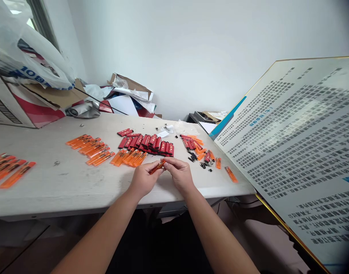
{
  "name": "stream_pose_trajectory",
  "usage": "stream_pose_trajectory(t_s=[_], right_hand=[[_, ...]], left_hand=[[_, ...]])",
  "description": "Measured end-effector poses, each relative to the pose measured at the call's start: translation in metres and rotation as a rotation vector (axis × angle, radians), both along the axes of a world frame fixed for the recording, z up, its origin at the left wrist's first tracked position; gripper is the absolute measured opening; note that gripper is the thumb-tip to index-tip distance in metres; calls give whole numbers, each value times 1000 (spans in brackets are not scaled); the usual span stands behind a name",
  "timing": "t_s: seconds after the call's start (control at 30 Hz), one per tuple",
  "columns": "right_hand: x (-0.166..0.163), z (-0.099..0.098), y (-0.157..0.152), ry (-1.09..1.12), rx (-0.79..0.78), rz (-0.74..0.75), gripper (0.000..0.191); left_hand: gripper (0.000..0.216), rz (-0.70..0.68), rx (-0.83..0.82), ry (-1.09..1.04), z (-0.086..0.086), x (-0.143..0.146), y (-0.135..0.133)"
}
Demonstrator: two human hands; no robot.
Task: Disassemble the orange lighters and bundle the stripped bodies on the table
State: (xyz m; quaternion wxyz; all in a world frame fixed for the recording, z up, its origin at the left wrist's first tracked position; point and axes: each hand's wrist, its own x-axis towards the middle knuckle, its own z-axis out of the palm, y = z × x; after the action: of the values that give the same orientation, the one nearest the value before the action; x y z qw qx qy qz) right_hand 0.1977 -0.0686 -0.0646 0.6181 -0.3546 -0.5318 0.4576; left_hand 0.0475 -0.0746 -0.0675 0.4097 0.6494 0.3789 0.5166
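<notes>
Close to the table's front edge, my left hand (145,179) grips an orange lighter (157,167), its fingers wrapped round the body. At the lighter's upper end, my right hand (180,176) pinches it with thumb and fingers; the fingers hide part of that end. Just beyond my hands lies a heap of red lighter-sized pieces with black ends (151,142). Left of my hands is a group of orange lighters (128,157). Small metal and black parts (205,164) are scattered to the right, near a few red and orange pieces (193,142).
More orange lighters lie in rows (90,146) and at the far left (10,169). A large printed board (294,144) leans along the table's right side. A carton (23,102) and a plastic bag (40,64) occupy the back left, beside piled papers (128,99).
</notes>
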Motion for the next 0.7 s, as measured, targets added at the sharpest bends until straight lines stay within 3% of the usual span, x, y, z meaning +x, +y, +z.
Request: stream_pose_trajectory(t_s=[0.27, 0.7], right_hand=[[3, -4, 3, -5, 70, 22, 17], [2, -1, 3, 36, 61, 34, 16]], left_hand=[[36, 0, 43, -5, 1, 0, -1], [43, -87, -79, -68, 2, 0, 0]])
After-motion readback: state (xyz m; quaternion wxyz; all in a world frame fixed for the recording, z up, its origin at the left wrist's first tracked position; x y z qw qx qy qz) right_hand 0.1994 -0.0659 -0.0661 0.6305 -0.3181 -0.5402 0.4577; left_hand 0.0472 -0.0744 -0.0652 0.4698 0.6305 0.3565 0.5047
